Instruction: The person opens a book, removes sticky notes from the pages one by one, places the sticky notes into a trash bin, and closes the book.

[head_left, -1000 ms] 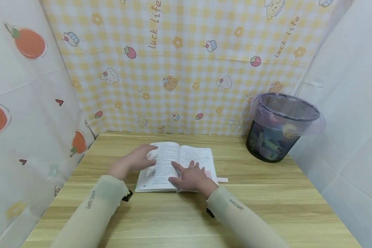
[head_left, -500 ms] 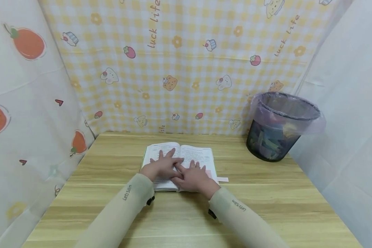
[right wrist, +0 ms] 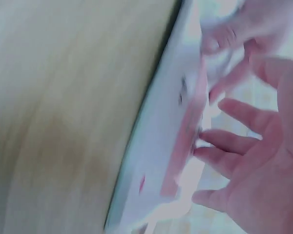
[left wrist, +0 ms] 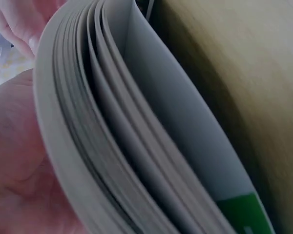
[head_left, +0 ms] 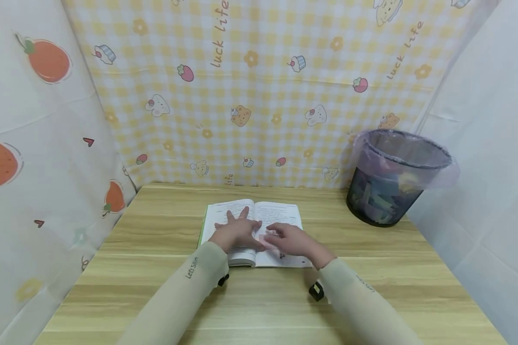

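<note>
An open book (head_left: pixel 280 211) lies on the wooden table in the head view, its pages printed with text. My left hand (head_left: pixel 237 233) rests on the left page with fingers spread, the thumb reaching across the middle fold. Over the right page is my right hand (head_left: pixel 292 239), fingers loosely bent and holding nothing, its outline blurred. The left wrist view looks along the fanned page edges (left wrist: pixel 97 126), with the left palm (left wrist: pixel 14 161) beside them. A pink printed block (right wrist: pixel 183 146) shows on the page near the right fingertips (right wrist: pixel 205 151) in the right wrist view.
A dark bin (head_left: pixel 382 191) lined with a thin purple bag stands at the table's back right. Behind the table (head_left: pixel 164 287) hangs a yellow checked curtain (head_left: pixel 259 134), and white sheets (head_left: pixel 483 182) close off both sides.
My left hand has come down from beside the left page onto it, near the fold. The right hand, earlier flat on the right page, has lifted and shifted right.
</note>
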`<state>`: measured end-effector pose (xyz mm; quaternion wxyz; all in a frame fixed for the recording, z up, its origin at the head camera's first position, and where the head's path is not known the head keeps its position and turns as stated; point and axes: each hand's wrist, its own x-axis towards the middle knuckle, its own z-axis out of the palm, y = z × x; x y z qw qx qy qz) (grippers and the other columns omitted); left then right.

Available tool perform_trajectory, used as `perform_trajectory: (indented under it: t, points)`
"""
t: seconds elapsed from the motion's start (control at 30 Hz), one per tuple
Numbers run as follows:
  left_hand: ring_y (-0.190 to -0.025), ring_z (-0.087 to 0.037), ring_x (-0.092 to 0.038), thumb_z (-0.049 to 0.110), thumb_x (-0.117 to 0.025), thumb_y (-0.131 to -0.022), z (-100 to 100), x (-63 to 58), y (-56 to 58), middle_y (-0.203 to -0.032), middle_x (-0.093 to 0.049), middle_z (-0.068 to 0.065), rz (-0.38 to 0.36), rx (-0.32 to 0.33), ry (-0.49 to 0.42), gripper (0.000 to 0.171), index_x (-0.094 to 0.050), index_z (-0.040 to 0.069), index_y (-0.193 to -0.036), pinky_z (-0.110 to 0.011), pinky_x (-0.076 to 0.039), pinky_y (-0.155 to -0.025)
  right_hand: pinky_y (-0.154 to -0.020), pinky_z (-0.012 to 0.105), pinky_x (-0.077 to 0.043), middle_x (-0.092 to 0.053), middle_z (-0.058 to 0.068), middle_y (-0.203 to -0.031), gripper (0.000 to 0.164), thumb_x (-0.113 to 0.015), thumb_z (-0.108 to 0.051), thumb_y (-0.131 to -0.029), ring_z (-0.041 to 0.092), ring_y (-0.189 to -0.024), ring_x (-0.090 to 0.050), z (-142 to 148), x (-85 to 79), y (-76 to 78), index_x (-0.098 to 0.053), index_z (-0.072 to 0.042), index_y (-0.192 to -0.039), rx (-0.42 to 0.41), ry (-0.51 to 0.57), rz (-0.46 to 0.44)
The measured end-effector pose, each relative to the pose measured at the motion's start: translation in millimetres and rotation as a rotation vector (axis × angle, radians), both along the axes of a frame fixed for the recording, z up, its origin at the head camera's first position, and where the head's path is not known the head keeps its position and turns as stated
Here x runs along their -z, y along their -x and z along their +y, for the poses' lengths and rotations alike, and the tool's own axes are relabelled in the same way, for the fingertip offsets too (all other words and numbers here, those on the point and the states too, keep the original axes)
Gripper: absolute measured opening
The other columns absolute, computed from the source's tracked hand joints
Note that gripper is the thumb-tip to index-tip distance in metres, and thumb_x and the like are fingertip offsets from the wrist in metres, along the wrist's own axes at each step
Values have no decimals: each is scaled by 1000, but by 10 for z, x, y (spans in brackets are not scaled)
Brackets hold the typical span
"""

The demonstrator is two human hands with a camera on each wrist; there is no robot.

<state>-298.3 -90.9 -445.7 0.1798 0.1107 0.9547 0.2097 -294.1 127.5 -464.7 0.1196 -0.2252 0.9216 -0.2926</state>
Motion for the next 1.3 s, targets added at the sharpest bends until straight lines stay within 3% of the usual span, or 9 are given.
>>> perform_trajectory:
  t: [0.13,0.37,0.53,0.7,0.93,1.0,1.13,1.2,1.3]
  points:
    - [-163,-68,9,51,-91,-86,48,0,2,-187,-4,-13,-25,-27,-4,84,-58,30,-161,-97,-5,-116,-110,57,-58,-77,17,-133,35,-61,-27,-112,36,-125,-72,201,14,58,-73,-4,-136,142,53,33]
    - [-164,-66,10,48,-92,-86,53,23,10,-187,-3,-11,-22,-45,-12,84,-58,30,-161,-97,-4,-116,-87,44,-60,-77,12,-111,25,-62,-19,-106,23,-97,-69,416,28,97,-76,-2,-119,340,-74,0]
    - [-164,-65,12,47,-91,-87,53,9,-14,-187,-2,-11,-25,-41,-27,83,-58,29,-161,-97,-3,-117,-64,31,-47,-67,6,-85,20,-59,-15,-104,19,-74,-58,488,27,93,-74,-5,-95,390,-177,-13]
    - [-164,-65,12,47,-91,-88,49,3,-25,-187,-1,-11,-24,-39,-19,83,-57,29,-162,-96,-3,-117,-57,27,-37,-49,0,-66,37,-58,-12,-103,15,-61,-48,479,56,85,-56,-14,-67,363,-245,-11]
    - [-164,-66,12,47,-90,-89,47,-17,-23,-187,0,-11,-30,-39,-17,82,-57,29,-162,-96,-4,-117,-61,30,-41,-55,7,-78,34,-58,-11,-103,21,-71,-53,439,-1,46,-57,-10,-69,338,-219,-32]
    - [-164,-65,12,46,-90,-89,48,-19,-25,-187,1,-11,-33,-40,-19,82,-57,29,-162,-96,-3,-118,-61,29,-41,-55,5,-77,30,-56,-16,-105,19,-70,-52,524,89,126,-61,-10,-76,318,-166,-43]
    - [-164,-64,13,47,-90,-89,52,-20,-29,-187,2,-10,-37,-37,-19,83,-55,30,-163,-95,-3,-118,-56,25,-40,-51,1,-68,28,-51,-17,-105,14,-60,-48,556,-1,130,-61,-9,-80,401,-60,-174]
    - [-164,-64,13,47,-90,-89,52,-18,-29,-187,2,-10,-37,-36,-17,84,-55,31,-163,-95,-3,-119,-54,23,-43,-52,0,-65,28,-50,-14,-104,12,-57,-49,497,-158,56,-60,-9,-79,476,-57,-253]
    - [-164,-64,14,46,-90,-90,52,-13,-27,-187,3,-9,-38,-35,-13,84,-54,31,-164,-95,-3,-119,-51,23,-48,-55,0,-64,28,-51,-15,-105,12,-55,-51,494,-173,68,-61,-10,-79,528,-60,-308]
